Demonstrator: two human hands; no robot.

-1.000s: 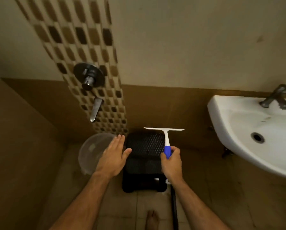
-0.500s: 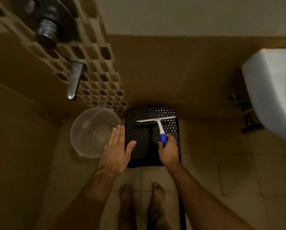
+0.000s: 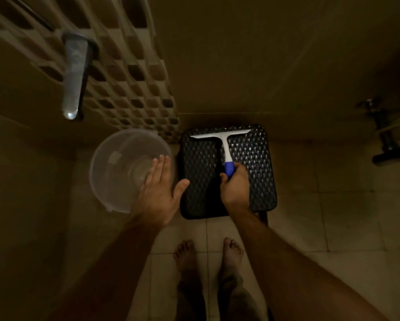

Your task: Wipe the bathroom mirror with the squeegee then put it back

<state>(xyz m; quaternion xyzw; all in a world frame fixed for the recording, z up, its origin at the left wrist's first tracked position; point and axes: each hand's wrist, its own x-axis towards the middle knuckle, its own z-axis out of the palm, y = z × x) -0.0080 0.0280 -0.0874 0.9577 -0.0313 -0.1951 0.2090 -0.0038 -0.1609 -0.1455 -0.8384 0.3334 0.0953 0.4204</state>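
Over stool [image 3: 259, 158], right hand [image 3: 235, 184] hides squeegee [image 3: 224, 144] handle

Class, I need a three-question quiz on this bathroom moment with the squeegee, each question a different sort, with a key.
1. True or false: the left hand grips the squeegee.
2. Which part of the squeegee does the right hand hold: A the white blade, B the blue handle end, C nothing?
3. Fill in: left of the black stool stands a clear ____.

Key: 1 false; 2 B; 3 bucket.
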